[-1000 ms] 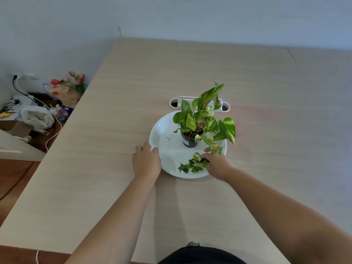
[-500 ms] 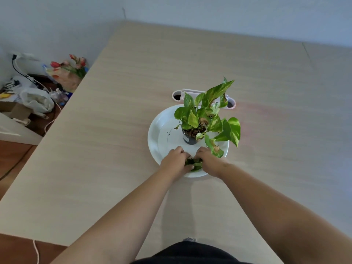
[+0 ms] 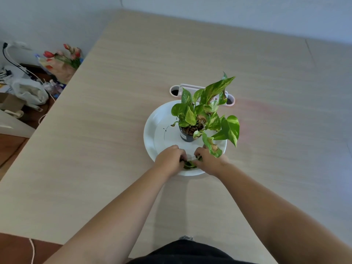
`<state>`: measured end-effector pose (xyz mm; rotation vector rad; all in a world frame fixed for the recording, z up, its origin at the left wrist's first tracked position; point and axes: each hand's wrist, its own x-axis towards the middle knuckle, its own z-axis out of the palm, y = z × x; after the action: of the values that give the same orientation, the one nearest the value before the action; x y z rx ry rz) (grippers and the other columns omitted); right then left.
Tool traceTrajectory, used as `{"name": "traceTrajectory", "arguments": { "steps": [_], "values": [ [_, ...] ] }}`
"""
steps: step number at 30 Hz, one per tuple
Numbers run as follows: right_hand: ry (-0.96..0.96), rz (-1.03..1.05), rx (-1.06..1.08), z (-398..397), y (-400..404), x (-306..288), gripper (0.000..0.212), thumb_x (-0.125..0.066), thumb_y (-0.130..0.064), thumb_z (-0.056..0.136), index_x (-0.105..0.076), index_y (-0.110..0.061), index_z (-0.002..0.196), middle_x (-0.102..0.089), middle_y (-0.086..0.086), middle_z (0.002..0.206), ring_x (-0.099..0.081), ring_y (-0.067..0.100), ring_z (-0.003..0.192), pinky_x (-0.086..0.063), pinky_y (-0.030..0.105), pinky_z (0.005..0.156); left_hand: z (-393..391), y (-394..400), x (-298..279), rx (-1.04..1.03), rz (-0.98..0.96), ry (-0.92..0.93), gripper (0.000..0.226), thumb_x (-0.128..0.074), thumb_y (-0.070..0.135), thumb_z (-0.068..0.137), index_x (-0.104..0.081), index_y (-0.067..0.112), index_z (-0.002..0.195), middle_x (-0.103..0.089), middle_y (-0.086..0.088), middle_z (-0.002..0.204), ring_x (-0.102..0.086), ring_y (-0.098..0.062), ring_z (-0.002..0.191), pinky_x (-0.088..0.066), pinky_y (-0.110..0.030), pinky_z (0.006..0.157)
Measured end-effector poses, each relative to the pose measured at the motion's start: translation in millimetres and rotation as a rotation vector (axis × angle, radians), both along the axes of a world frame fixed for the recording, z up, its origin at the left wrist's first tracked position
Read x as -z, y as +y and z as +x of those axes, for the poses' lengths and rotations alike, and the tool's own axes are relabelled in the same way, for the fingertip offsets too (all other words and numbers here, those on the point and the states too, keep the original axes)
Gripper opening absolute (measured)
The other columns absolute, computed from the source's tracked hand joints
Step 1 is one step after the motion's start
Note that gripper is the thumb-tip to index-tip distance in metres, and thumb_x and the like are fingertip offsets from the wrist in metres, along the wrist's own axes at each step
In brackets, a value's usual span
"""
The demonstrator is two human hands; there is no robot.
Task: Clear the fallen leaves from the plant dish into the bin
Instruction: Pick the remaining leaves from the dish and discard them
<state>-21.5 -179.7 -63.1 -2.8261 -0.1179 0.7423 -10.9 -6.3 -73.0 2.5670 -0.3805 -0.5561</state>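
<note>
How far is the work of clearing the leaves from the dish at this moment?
Done: the fallen leaves lie in one small heap at the near rim of the white dish; the rest of it looks mostly clear. In hand: the left hand and right hand close on the heap from both sides; whether it is lifted I cannot tell. Left: carrying it to the bin, which is not in view.

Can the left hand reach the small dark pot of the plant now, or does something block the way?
Probably yes. The left hand rests on the white dish, and bare dish lies between it and the pot. But it is cupped on the fallen leaves with the right hand.
</note>
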Motion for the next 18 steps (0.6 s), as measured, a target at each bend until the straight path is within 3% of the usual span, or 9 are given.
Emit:
{"name": "traceTrajectory", "arguments": {
  "steps": [3, 6, 10, 13, 15, 18],
  "values": [
    [-0.017, -0.023, 0.082, 1, 9, -2, 0.049, -0.068, -0.055, 0.075, -0.058, -0.019, 0.107, -0.053, 0.002, 0.107, -0.047, 0.024, 0.105, -0.048, 0.035, 0.081, -5, -5, -5, -0.062, 0.053, -0.014, 0.017, -0.063, 0.032, 0.082, -0.066, 0.027, 0.099, -0.053, 0.002, 0.099, -0.056, -0.019, 0.093, -0.044, -0.031, 0.068],
    [-0.062, -0.016, 0.102, 1, 12, 4, 0.043, -0.072, -0.045, 0.075, -0.056, -0.018, 0.103, -0.050, 0.001, 0.100, -0.049, 0.026, 0.104, -0.043, 0.032, 0.076, -9, -13, -6, -0.080, 0.152, -0.034, 0.019, -0.062, 0.026, 0.085, -0.063, 0.024, 0.103, -0.054, -0.002, 0.101, -0.057, -0.024, 0.094, -0.039, -0.032, 0.067],
    [-0.047, 0.023, 0.107, 4, 11, 4, 0.022, -0.063, -0.019, 0.084, -0.058, -0.017, 0.105, -0.057, 0.006, 0.107, -0.055, 0.027, 0.102, -0.047, 0.032, 0.075, -6, -9, -3, -0.077, 0.223, -0.029, 0.024, -0.057, 0.012, 0.085, -0.065, 0.021, 0.106, -0.056, -0.004, 0.105, -0.060, -0.029, 0.097, -0.046, -0.035, 0.072],
    [-0.011, 0.042, 0.121, 4, 6, 4, 0.028, -0.049, -0.005, 0.087, -0.061, -0.019, 0.107, -0.059, 0.006, 0.112, -0.057, 0.027, 0.105, -0.051, 0.032, 0.082, -2, -3, -3, -0.083, 0.212, -0.029, 0.022, -0.057, 0.012, 0.086, -0.066, 0.019, 0.104, -0.056, -0.005, 0.106, -0.060, -0.029, 0.098, -0.047, -0.034, 0.073],
    [-0.034, 0.047, 0.128, 4, 4, 3, 0.027, -0.050, -0.009, 0.089, -0.062, -0.019, 0.111, -0.059, 0.005, 0.115, -0.055, 0.025, 0.109, -0.049, 0.030, 0.085, -2, -3, -4, -0.094, 0.201, -0.033, 0.016, -0.061, 0.025, 0.086, -0.065, 0.017, 0.101, -0.054, -0.004, 0.103, -0.060, -0.029, 0.095, -0.045, -0.034, 0.070],
    [-0.054, 0.110, 0.213, 2, 5, 1, 0.026, -0.061, -0.031, 0.088, -0.059, -0.019, 0.110, -0.056, 0.001, 0.109, -0.055, 0.022, 0.104, -0.047, 0.030, 0.082, -4, -8, -7, -0.052, 0.307, -0.050, 0.031, -0.064, 0.044, 0.084, -0.061, 0.017, 0.100, -0.054, -0.004, 0.101, -0.060, -0.028, 0.091, -0.036, -0.033, 0.069]
  ]
}}
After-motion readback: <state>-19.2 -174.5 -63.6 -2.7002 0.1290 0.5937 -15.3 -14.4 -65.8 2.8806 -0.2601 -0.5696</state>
